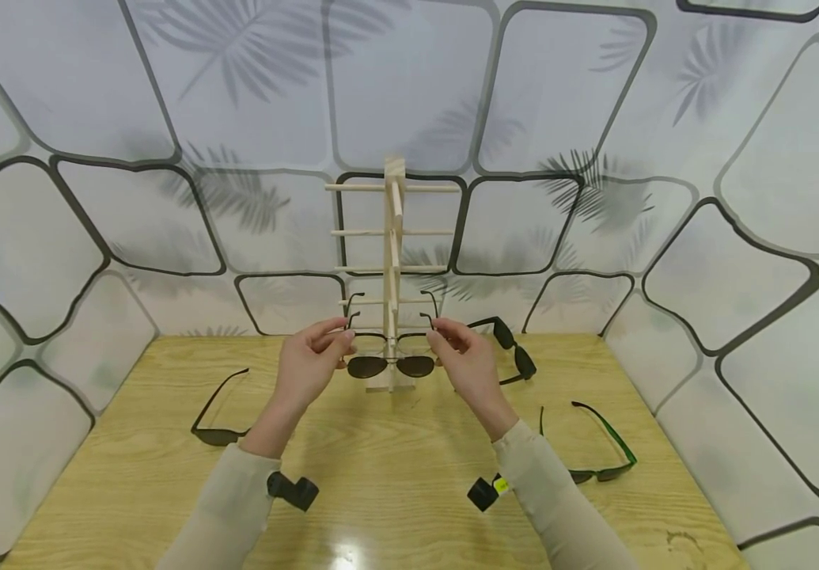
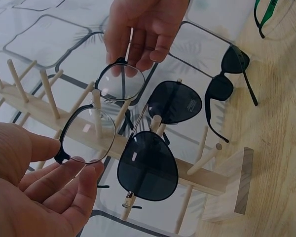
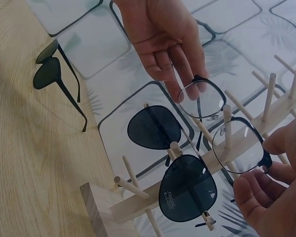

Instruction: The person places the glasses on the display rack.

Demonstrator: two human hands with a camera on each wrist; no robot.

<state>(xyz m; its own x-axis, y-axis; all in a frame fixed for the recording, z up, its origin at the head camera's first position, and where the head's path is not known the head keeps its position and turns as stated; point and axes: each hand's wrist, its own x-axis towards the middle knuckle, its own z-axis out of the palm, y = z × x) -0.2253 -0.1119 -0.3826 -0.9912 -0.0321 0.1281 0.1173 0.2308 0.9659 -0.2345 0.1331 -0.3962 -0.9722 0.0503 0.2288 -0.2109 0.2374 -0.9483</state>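
"So, what have we got?"

"Dark sunglasses [image 1: 217, 437] lie unracked outside our left forearm [image 1: 220, 507]. Our left hand [image 1: 312, 360] pinches one end of the clear eyeglasses [image 2: 84, 138], our right hand [image 1: 469, 362] the other, at the wooden rack [image 1: 392, 214]; we can't tell if it bears them yet."

"Anything done?"

"Aviator sunglasses [image 2: 148, 165] sit racked just below, between our hands. Also waiting, we'd judge: black sunglasses [image 1: 525, 362] beyond our right hand, green-templed sunglasses [image 1: 619, 443] beside our right forearm [image 1: 559, 503]."
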